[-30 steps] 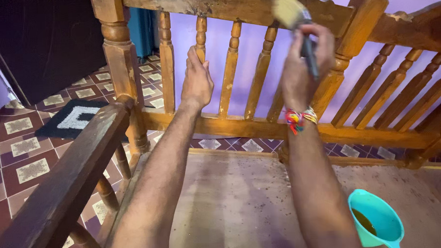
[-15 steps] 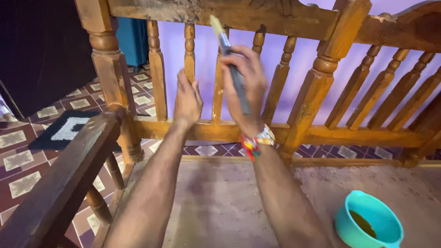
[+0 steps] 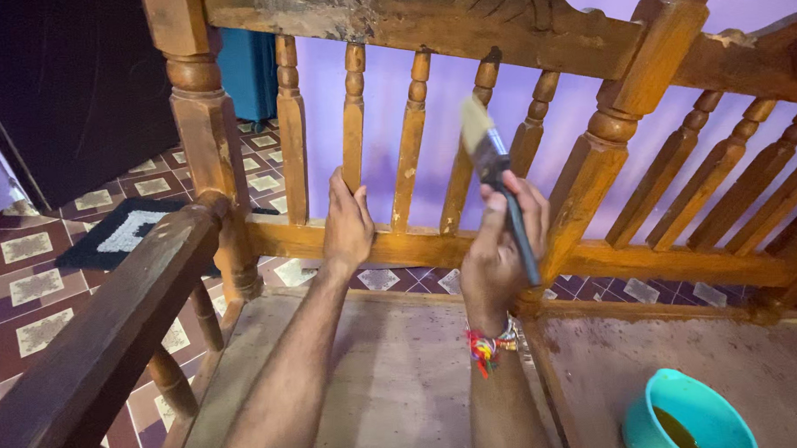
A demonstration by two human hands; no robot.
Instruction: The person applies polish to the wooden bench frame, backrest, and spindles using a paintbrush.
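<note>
Lowered bristly paintbrush (image 3: 496, 172), turned-wood spindles (image 3: 410, 135)

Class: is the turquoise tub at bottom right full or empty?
Neither: the turquoise tub holds some brown liquid; its inner wall shows bare above it.

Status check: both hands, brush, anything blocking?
Left hand gripping a spindle. Right hand holds paintbrush, bristles by the fourth spindle. Teal bowl of brown liquid lower right, nothing blocking.
</note>
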